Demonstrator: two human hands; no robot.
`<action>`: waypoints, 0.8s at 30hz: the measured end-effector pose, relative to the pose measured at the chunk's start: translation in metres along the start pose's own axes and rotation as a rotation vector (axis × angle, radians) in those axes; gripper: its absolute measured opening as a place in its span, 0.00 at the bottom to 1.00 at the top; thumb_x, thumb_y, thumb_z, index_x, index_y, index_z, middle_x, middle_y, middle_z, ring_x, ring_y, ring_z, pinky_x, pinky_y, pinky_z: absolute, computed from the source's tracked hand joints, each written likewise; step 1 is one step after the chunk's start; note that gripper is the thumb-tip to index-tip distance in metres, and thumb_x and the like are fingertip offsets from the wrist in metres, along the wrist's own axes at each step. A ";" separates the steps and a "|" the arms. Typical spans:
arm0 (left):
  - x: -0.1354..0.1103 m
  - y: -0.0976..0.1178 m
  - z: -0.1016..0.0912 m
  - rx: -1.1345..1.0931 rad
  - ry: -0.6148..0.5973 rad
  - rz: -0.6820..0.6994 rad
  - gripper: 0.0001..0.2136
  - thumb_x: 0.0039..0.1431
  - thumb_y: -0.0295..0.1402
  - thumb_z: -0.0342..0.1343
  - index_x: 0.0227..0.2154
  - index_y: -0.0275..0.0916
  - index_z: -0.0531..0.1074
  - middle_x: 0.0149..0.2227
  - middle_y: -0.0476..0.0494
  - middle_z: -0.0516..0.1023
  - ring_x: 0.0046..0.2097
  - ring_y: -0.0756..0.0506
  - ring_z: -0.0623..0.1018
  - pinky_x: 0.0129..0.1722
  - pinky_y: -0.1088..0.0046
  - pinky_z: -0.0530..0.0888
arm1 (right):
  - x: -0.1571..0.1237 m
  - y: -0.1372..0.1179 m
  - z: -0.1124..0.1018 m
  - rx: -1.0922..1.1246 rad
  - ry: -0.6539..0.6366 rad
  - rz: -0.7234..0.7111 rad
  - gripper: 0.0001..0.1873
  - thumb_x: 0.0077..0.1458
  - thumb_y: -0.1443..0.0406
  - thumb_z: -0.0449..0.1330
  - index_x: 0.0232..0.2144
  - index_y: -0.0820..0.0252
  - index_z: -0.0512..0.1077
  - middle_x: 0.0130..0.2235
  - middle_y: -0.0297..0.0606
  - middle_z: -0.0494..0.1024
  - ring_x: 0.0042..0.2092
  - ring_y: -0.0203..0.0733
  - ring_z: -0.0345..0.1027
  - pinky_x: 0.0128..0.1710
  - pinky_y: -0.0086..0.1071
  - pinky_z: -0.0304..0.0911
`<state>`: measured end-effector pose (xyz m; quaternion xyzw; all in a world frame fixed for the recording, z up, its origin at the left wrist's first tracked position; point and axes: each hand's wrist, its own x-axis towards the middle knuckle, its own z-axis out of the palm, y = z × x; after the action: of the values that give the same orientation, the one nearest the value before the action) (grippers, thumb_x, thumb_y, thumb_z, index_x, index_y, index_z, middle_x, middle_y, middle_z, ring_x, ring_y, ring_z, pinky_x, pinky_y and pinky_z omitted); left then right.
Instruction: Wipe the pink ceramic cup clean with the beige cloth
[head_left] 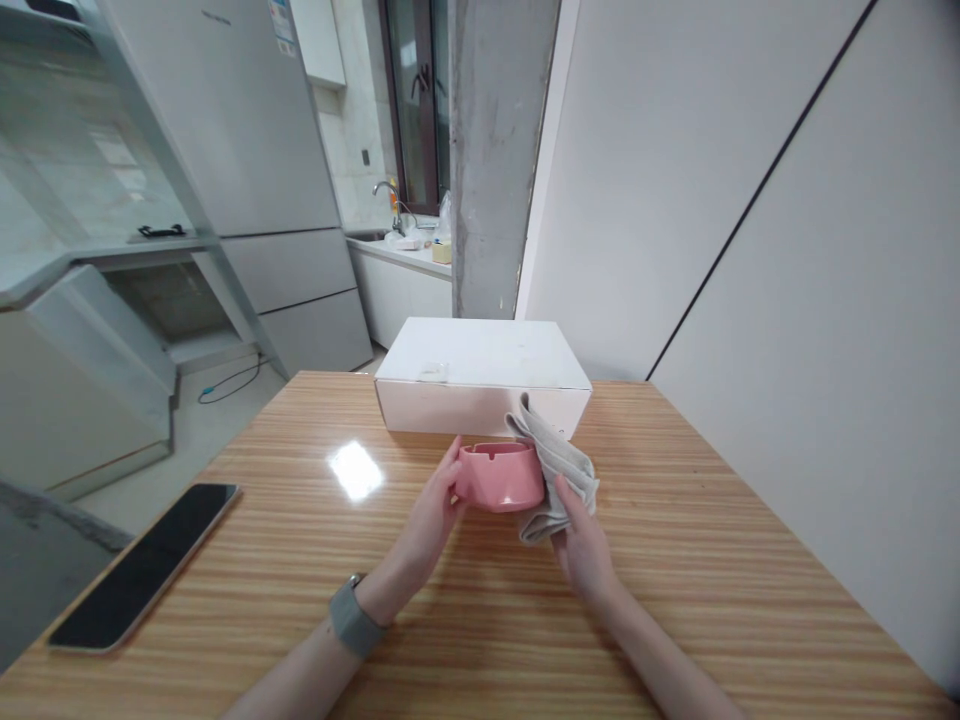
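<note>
The left hand (pixel 429 510) cups the left side of a pink ceramic ashtray (pixel 501 478), fingers closed around its wall, and a grey smartwatch (pixel 352 617) sits on that wrist. The ashtray is held in the middle of the table, tilted so its underside faces the person. Whether it touches the wood cannot be told from this view. The right hand (pixel 581 535) grips a folded grey cloth (pixel 559 470), with its fingers closed and pressing the cloth against the ashtray's right side. The cloth's upper corner stands up beyond the rim.

Just beyond them, a white cardboard box (pixel 480 365) lies on the striped wooden table (pixel 675 500), near the table's far edge. The cloth's top almost reaches the box's near face, leaving only a narrow gap. To the left, a black smartphone (pixel 139 565) lies along the table's left edge, well apart from the left hand. To the right, the table runs to a white wall (pixel 780 300), well apart from the right hand. Past the far edge stand a concrete pillar (pixel 495 150) and a silver refrigerator (pixel 247 180).
</note>
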<state>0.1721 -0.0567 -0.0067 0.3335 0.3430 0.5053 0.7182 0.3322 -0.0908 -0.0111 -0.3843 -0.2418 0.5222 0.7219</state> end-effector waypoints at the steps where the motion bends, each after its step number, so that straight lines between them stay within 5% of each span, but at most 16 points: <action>1: -0.001 0.001 0.000 0.020 -0.019 0.006 0.30 0.57 0.42 0.60 0.62 0.44 0.63 0.60 0.40 0.70 0.61 0.41 0.69 0.59 0.64 0.66 | 0.001 -0.002 0.001 0.014 0.004 0.002 0.17 0.45 0.55 0.69 0.39 0.49 0.80 0.50 0.31 0.81 0.64 0.48 0.61 0.66 0.41 0.53; 7: -0.008 0.009 0.005 0.145 -0.081 0.161 0.28 0.52 0.38 0.66 0.57 0.38 0.70 0.56 0.36 0.74 0.58 0.37 0.71 0.59 0.61 0.65 | -0.003 -0.010 0.009 0.040 -0.055 0.082 0.18 0.46 0.51 0.67 0.39 0.49 0.80 0.46 0.33 0.83 0.61 0.50 0.66 0.61 0.43 0.62; 14: -0.010 0.011 0.005 0.014 -0.180 0.050 0.41 0.49 0.40 0.67 0.65 0.37 0.57 0.53 0.33 0.75 0.54 0.36 0.74 0.53 0.60 0.69 | -0.012 -0.008 0.019 0.073 -0.155 0.156 0.21 0.45 0.49 0.67 0.41 0.51 0.80 0.50 0.34 0.81 0.61 0.53 0.65 0.63 0.44 0.59; 24: -0.009 0.009 0.009 0.259 0.106 0.174 0.38 0.44 0.36 0.68 0.59 0.38 0.62 0.46 0.37 0.77 0.43 0.41 0.77 0.43 0.65 0.74 | -0.011 0.007 0.004 -0.046 -0.045 0.127 0.23 0.40 0.50 0.72 0.40 0.48 0.80 0.49 0.32 0.82 0.64 0.51 0.60 0.69 0.45 0.45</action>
<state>0.1726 -0.0642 0.0071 0.4245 0.4125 0.5341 0.6036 0.3217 -0.0992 -0.0138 -0.4035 -0.2451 0.5696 0.6728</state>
